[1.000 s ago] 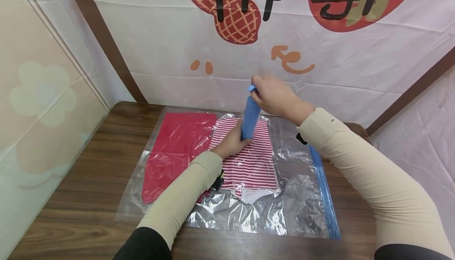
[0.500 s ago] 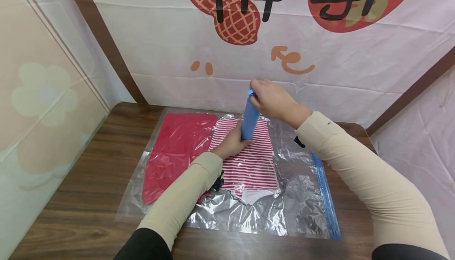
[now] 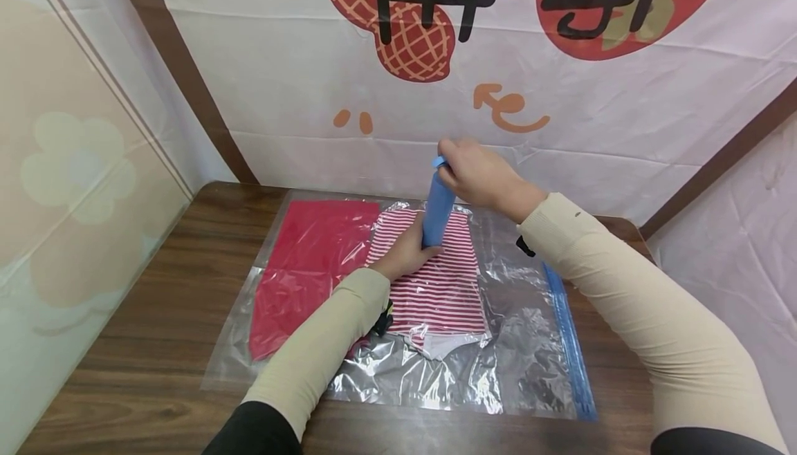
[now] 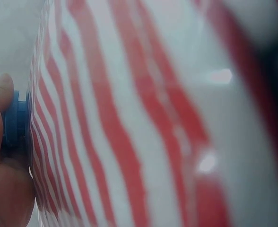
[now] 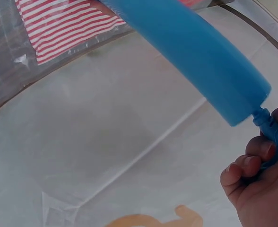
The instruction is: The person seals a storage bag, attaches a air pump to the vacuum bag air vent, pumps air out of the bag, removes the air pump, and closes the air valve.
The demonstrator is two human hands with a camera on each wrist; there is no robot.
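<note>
A blue hand pump [image 3: 439,209] stands slightly tilted over a clear plastic storage bag [image 3: 529,365]. My left hand [image 3: 406,247] holds the pump's lower end, low against the bag; in the left wrist view that hand [image 4: 7,156] wraps a blue round piece [image 4: 17,118] against the striped surface. My right hand [image 3: 478,173] grips the pump's handle at the top. The right wrist view shows its fingers curled round the handle [image 5: 273,135], close to the blue barrel [image 5: 195,56]. Inside the bag lie a red-and-white striped garment [image 3: 438,303] and a red cloth [image 3: 311,254].
The bag lies flat on a brown wooden table [image 3: 124,344], its blue zip strip [image 3: 569,344] along the right side. A printed white sheet [image 3: 280,68] hangs behind the table's back edge, with more sheeting at both sides.
My right hand has come down slightly with the pump handle, nearer the barrel. My left hand stays at the pump's lower end, and the bag has not visibly moved.
</note>
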